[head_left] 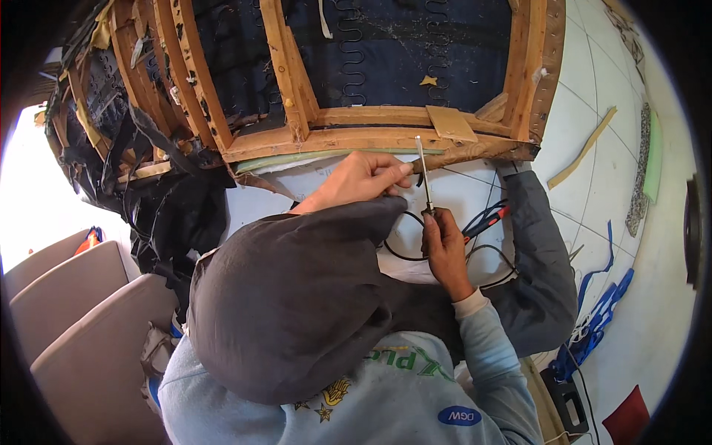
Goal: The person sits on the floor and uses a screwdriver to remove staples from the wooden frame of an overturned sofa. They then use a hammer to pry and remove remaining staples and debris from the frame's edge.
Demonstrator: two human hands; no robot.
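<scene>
A stripped wooden furniture frame lies across the far side, with wavy metal springs and dark cloth inside. My left hand is at its near rail, thumb and fingers pinched on the end of a strip of brown upholstery cover. In my right hand is a screwdriver, its dark handle mostly covered by my fingers. The metal shaft points away from me, and its tip overlaps the rail; whether it touches the wood I cannot tell. My bent knee in dark trousers hides part of my left forearm.
Red-and-black handled pliers and a black cable lie right of my right hand. Torn black cloth hangs at left, near beige chair backs. Foam strips and blue straps lie on the tiles at right.
</scene>
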